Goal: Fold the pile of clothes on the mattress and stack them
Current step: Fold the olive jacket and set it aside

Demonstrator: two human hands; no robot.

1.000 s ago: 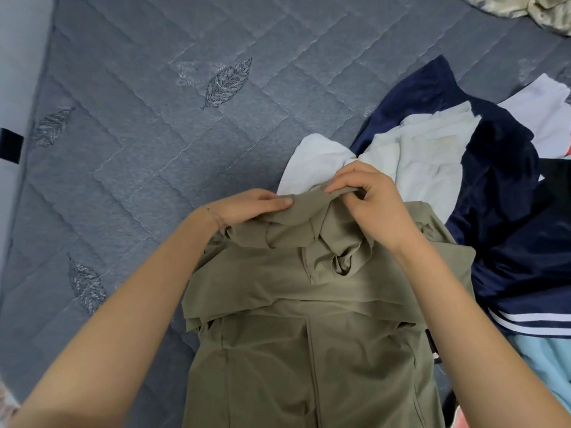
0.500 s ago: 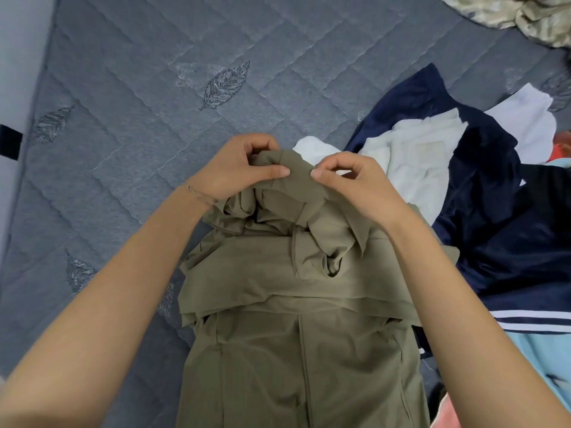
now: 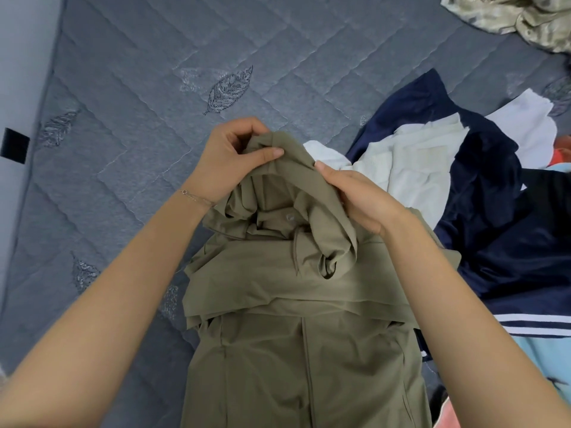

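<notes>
An olive-green garment (image 3: 293,304) lies in front of me on the grey quilted mattress (image 3: 139,88), its top end bunched and lifted. My left hand (image 3: 228,162) pinches the garment's upper edge between thumb and fingers. My right hand (image 3: 358,196) grips the same edge a little to the right, fingers curled into the cloth. To the right lies the unfolded pile: a navy garment with white stripes (image 3: 494,236), a cream piece (image 3: 417,168), a white piece (image 3: 525,125) and light blue cloth (image 3: 550,359).
A crumpled beige patterned fabric (image 3: 519,17) lies at the far right corner. The mattress's left edge meets a pale wall (image 3: 18,57) with a black strap (image 3: 14,145). Orange and pink cloth (image 3: 564,152) shows at the right border.
Both hands have lifted the olive garment's top edge up and away from me, and moved slightly apart. The left hand went from lying flat to pinching the cloth.
</notes>
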